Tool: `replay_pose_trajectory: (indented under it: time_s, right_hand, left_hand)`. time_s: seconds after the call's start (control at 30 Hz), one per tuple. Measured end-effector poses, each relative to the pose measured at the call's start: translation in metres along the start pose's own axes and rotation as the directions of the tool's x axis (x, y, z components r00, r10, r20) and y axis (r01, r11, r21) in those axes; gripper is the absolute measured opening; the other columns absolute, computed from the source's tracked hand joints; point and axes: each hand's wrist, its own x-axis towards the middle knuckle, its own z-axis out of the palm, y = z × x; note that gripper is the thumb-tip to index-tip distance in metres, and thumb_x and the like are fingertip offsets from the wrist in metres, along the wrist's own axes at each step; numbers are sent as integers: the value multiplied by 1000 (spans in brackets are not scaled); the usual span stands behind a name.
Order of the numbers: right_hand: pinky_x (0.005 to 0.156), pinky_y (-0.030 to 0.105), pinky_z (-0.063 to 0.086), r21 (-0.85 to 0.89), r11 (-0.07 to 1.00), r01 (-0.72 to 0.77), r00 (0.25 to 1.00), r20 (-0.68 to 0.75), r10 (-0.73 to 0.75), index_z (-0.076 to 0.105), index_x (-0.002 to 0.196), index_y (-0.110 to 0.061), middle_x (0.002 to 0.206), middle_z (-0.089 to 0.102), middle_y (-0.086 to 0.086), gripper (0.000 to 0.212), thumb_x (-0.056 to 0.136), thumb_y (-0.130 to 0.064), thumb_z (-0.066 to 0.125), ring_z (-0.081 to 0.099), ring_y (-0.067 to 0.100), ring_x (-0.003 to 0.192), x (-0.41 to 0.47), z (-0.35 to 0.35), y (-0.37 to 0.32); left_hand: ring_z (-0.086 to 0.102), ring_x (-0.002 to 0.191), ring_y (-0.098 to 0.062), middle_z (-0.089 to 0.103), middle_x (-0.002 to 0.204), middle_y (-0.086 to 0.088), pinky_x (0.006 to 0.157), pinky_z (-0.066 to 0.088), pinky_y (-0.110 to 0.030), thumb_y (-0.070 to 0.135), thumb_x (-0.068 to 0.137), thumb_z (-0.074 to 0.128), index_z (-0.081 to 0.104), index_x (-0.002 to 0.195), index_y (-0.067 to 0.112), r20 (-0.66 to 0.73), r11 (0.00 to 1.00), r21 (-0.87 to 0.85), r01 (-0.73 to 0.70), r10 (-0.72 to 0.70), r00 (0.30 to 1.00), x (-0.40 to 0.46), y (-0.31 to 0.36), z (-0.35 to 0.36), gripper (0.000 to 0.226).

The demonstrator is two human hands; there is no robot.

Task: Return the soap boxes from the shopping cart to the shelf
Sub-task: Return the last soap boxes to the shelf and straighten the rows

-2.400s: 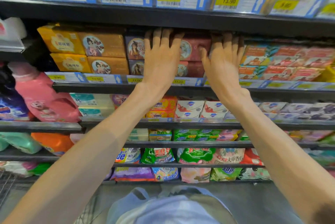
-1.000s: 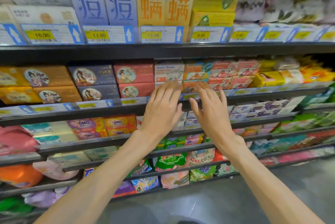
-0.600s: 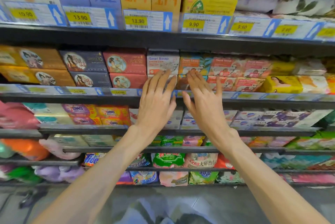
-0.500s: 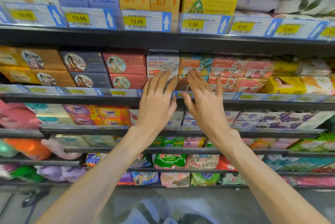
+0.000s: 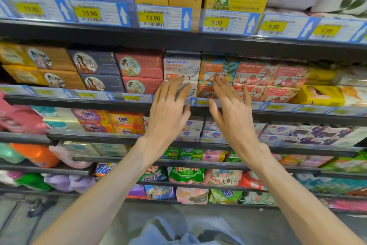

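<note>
We are reaching both hands, left hand and right hand, fingers spread wide, holding nothing, toward Goat Soap boxes on the shelf.

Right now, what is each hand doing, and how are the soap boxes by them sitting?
Left hand: open, fingers straight, holds nothing.
Right hand: open, fingers spread, holds nothing.
White Goat Soap box: lying on the shelf, stacked on another, just above the left fingertips.
Orange Goat Soap box: lying on the shelf, stacked, beside the white one.
Shelf: full of boxes.
</note>
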Motion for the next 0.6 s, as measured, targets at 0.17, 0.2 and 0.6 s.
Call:
replay_pose_trajectory:
  time_s: [0.17,0.2,0.6]
  right_hand:
    - [115,48,27,69,996,53,988,-147,-42,58,130,-16,141,54,3,35,100,-32,51,45,24,136,17,-7,-16]
    - [114,49,29,48,998,42,986,-161,-34,58,130,-15,139,53,7,36,100,-33,51,45,27,134,25,-9,-21]
    - [112,48,23,-154,982,-110,992,43,118,68,121,-12,132,59,12,52,100,-52,42,49,38,126,91,5,-40]
  left_hand:
    - [45,132,-27,55,136,-7,109,37,-43,15,95,55,57,134,11,-183,1000,-2,9,-9,983,5,-10,-14,40]
    - [45,133,-27,56,135,-7,109,36,-44,14,95,54,57,133,10,-235,1000,13,12,-9,972,9,-13,-18,39]
    - [47,119,-40,56,128,-17,106,33,-59,15,97,52,61,113,10,-302,973,205,107,-41,952,50,-46,-12,19]
